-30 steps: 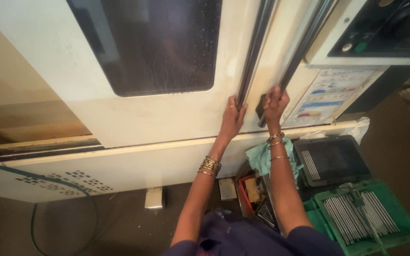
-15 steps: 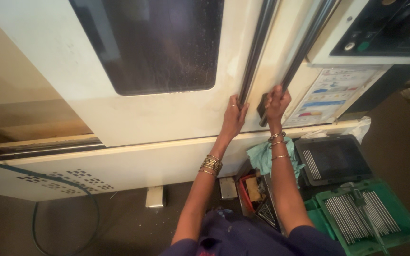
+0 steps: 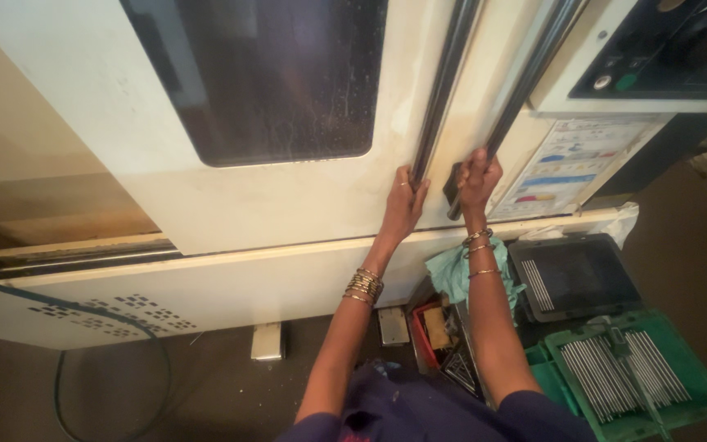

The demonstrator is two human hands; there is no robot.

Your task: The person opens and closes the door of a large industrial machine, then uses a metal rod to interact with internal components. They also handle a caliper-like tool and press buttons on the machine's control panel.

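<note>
Head view looks down at a big cream metal machine (image 3: 231,205) with two sliding doors and a dark window (image 3: 272,74) in the left door. Each door has a long dark metal bar handle running up and down by the place where the doors meet. The left hand (image 3: 403,206) lies open and flat on the cream door, with its fingers touching the low end of the left bar handle (image 3: 443,90), not closed around it. The right hand (image 3: 476,176) is closed tight around the low end of the right bar handle (image 3: 533,74). Both hands are near the bottom edge of the doors, just beside each other. Gold bangles (image 3: 364,286) sit on the left wrist, and thin ones on the right. Under the machine's bottom edge, by the right arm, lies a blue-green cloth (image 3: 452,274). Next to it is a black plastic tray (image 3: 574,278). Near the floor's right corner sits a green plastic crate (image 3: 697,401) holding thin grey metal rods (image 3: 615,372). A black cable (image 3: 67,385) curls on the floor at the left.
</note>
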